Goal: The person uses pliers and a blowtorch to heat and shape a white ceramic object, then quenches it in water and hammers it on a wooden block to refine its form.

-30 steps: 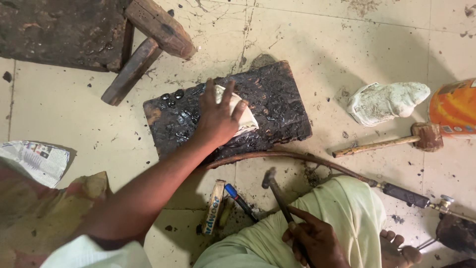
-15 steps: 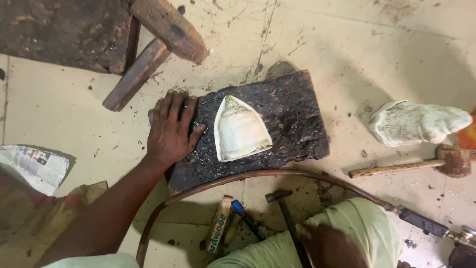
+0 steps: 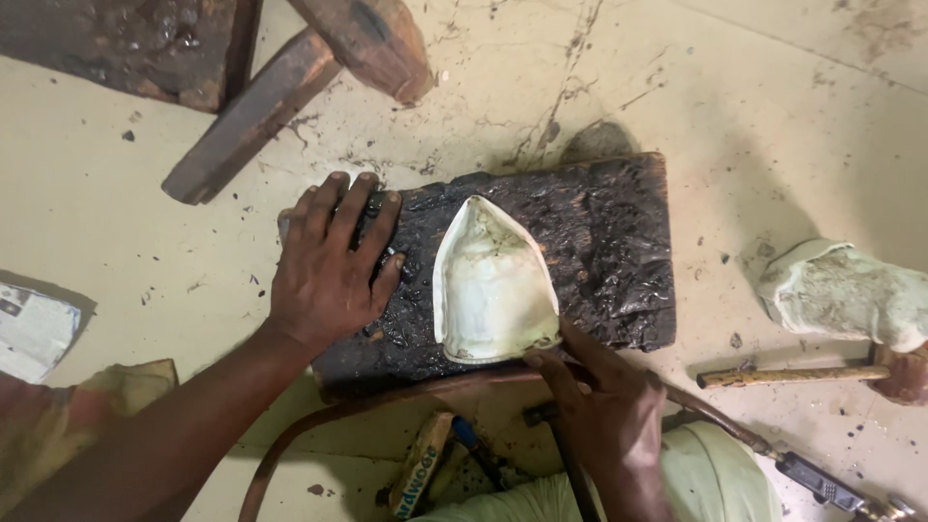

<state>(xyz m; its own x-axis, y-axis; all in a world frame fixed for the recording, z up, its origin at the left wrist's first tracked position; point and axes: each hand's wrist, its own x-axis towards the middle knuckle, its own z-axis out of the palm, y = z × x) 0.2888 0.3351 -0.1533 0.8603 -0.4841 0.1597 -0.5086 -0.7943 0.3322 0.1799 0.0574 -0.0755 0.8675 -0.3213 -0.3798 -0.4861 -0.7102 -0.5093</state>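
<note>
Right now your left hand (image 3: pixel 329 266) lies flat and open on the near-left end of the dark block (image 3: pixel 599 251), palm down, gripping nothing, fingers spread over its edge. Your right hand (image 3: pixel 604 411) has its fingertips (image 3: pixel 541 360) pinched on the wide lower rim of the pale pointed shell (image 3: pixel 493 285), so that grip is closed on the shell's edge. The shell rests on the block just beyond your right grip and just right of your left hand, apart from it; its long axis runs away from you, point farthest off. Your right hand is the nearer of the 2. A curved rod (image 3: pixel 387 406) lies on the floor between block and knees, a hammer (image 3: pixel 822 372) off to the right.
</note>
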